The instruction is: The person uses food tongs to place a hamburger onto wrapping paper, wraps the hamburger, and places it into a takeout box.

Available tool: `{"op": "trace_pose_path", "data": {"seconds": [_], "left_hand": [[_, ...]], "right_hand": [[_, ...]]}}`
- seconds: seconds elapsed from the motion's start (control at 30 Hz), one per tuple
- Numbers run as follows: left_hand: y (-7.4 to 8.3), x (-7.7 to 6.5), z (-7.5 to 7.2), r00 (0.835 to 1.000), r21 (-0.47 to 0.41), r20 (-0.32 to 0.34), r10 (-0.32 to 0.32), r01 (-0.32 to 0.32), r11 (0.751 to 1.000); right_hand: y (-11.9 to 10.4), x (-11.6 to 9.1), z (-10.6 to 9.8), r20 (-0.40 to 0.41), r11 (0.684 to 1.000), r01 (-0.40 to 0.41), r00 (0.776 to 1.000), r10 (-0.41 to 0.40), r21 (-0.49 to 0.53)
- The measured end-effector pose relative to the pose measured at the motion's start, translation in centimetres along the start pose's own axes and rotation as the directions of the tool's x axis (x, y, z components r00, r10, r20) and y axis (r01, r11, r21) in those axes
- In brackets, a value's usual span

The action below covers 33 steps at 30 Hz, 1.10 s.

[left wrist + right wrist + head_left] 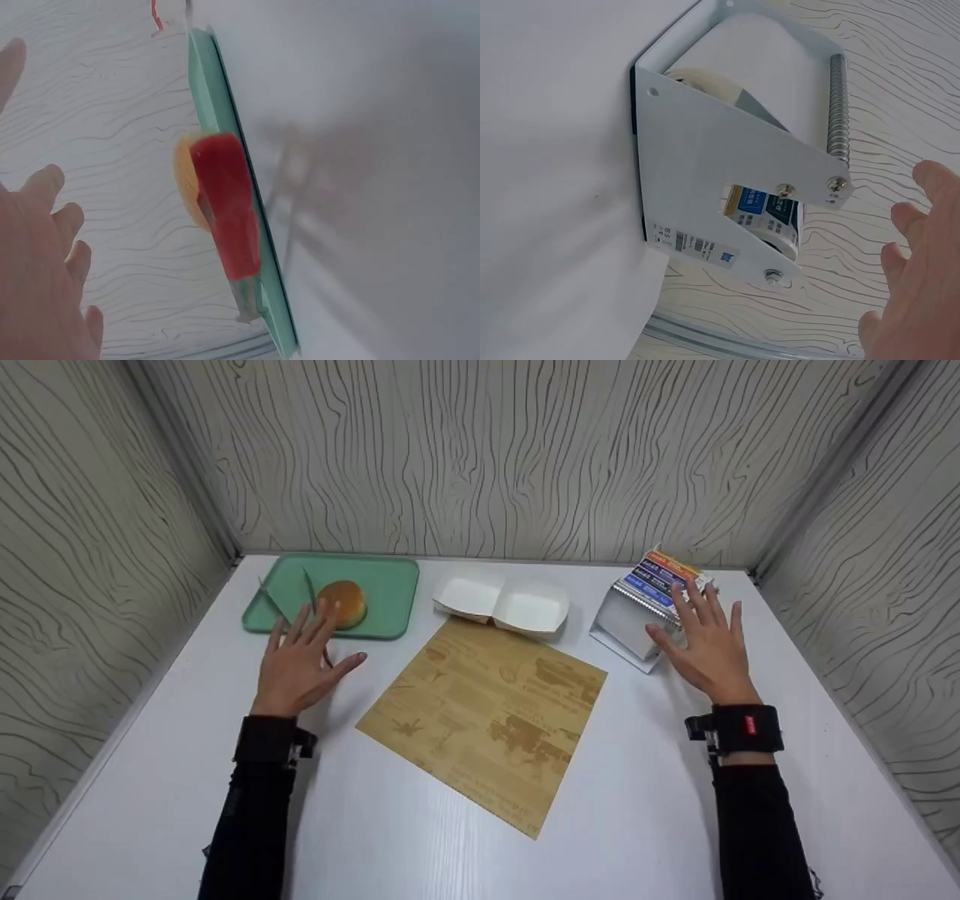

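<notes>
My left hand (298, 664) hovers with fingers spread at the near edge of the green tray (390, 596). On that tray sit a round browned bun (343, 601) and a pair of tongs (311, 587). The tongs' red grip (225, 202) juts over the tray's edge in the left wrist view; from the head, my hand covers it. My right hand (709, 652), fingers also spread, is beside a white metal label dispenser (697, 157). Its roll carries printed labels (660, 577) in orange, dark and blue bands. Neither hand holds anything.
A sheet of printed brown wrapping paper (487, 720) lies askew on the middle of the white table (397, 840). Behind it, overlapping its far corner, stands an opened white burger box (502, 601). Wood-patterned panels (480, 457) enclose the back and both sides.
</notes>
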<state>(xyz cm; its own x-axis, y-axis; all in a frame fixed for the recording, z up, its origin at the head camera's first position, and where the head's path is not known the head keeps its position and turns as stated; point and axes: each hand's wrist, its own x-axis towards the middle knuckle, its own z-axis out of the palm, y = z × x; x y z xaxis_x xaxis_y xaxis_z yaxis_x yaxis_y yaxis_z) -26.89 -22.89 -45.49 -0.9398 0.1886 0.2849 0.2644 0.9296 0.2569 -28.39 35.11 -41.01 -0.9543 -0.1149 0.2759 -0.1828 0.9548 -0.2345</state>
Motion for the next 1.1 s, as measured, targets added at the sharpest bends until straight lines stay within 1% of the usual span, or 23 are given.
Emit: {"op": "trace_pose_path", "data": {"seconds": [0.1,0.17,0.2,0.27,0.3,0.37,0.43,0.47,0.53,0.6,0.63,0.7,0.73,0.83,0.87,0.93,0.97,1.03,1.07,1.1], "left_hand": [[0.7,0.1,0.1,0.998,-0.035,0.037,0.045,-0.043,0.998],[1.7,0.1,0.2,0.99,-0.093,0.094,0.108,-0.099,0.991],[2.3,0.1,0.3,0.981,-0.133,0.131,0.14,-0.123,0.983],[3.4,0.1,0.4,0.956,-0.222,0.21,0.207,-0.159,0.962],[3.9,0.0,0.5,0.94,-0.271,0.25,0.232,-0.162,0.949],[4.9,-0.1,0.7,0.908,-0.345,0.328,0.261,-0.142,0.928],[5.7,-0.2,1.0,0.878,-0.373,0.386,0.285,-0.134,0.918],[6.0,-0.3,1.2,0.866,-0.373,0.408,0.29,-0.132,0.919],[6.5,-0.4,1.4,0.85,-0.351,0.444,0.284,-0.126,0.928],[6.7,-0.5,1.6,0.845,-0.307,0.463,0.266,-0.129,0.943],[6.8,-0.5,1.6,0.847,-0.285,0.467,0.252,-0.125,0.95],[6.9,-0.4,1.7,0.859,-0.248,0.463,0.221,-0.114,0.962],[6.9,-0.3,1.7,0.864,-0.228,0.459,0.208,-0.112,0.967],[6.8,-0.2,2.1,0.872,-0.18,0.445,0.204,-0.136,0.974],[6.9,-0.1,2.3,0.875,-0.169,0.437,0.208,-0.147,0.975],[6.9,0.0,2.9,0.876,-0.145,0.434,0.21,-0.163,0.976],[7.0,0.1,3.3,0.875,-0.135,0.435,0.213,-0.171,0.976],[7.3,0.5,4.0,0.875,-0.118,0.439,0.203,-0.168,0.979],[7.4,0.7,4.3,0.873,-0.116,0.446,0.198,-0.163,0.98],[7.6,0.9,4.7,0.869,-0.111,0.456,0.192,-0.159,0.981]], "right_hand": [[-0.5,0.1,0.1,-0.002,1.0,0.015,1.0,-0.015,-0.001],[-1.4,0.3,0.3,-0.006,0.999,0.043,0.999,-0.044,-0.002],[-1.9,0.4,0.5,-0.005,0.998,0.064,0.998,-0.064,-0.006],[-3.3,0.7,1.2,0.004,0.993,0.118,0.993,-0.118,-0.003],[-4.0,0.7,1.6,0.015,0.989,0.149,0.989,-0.149,0.015],[-5.6,0.6,2.8,0.072,0.975,0.205,0.975,-0.212,0.087],[-7.0,0.4,4.4,0.163,0.952,0.241,0.948,-0.273,0.191],[-7.6,0.2,5.1,0.21,0.939,0.247,0.931,-0.298,0.241],[-8.4,-0.1,6.5,0.31,0.921,0.234,0.891,-0.332,0.312],[-8.7,-0.2,7.6,0.376,0.914,0.225,0.858,-0.351,0.339],[-8.7,-0.1,7.9,0.393,0.914,0.222,0.849,-0.352,0.34],[-8.5,-0.1,8.1,0.408,0.916,0.225,0.841,-0.355,0.332],[-8.4,-0.1,8.0,0.409,0.917,0.226,0.841,-0.353,0.328],[-8.4,-0.7,7.2,0.422,0.922,0.231,0.836,-0.351,0.31],[-8.5,-1.1,6.8,0.431,0.922,0.242,0.828,-0.358,0.301],[-8.8,-2.0,6.1,0.456,0.917,0.266,0.804,-0.382,0.299],[-8.9,-2.5,5.8,0.468,0.909,0.281,0.787,-0.401,0.307],[-9.3,-3.5,5.5,0.478,0.89,0.312,0.758,-0.444,0.332],[-9.5,-3.8,5.4,0.474,0.875,0.331,0.743,-0.472,0.352],[-9.7,-4.2,5.3,0.476,0.865,0.334,0.731,-0.489,0.375]]}}
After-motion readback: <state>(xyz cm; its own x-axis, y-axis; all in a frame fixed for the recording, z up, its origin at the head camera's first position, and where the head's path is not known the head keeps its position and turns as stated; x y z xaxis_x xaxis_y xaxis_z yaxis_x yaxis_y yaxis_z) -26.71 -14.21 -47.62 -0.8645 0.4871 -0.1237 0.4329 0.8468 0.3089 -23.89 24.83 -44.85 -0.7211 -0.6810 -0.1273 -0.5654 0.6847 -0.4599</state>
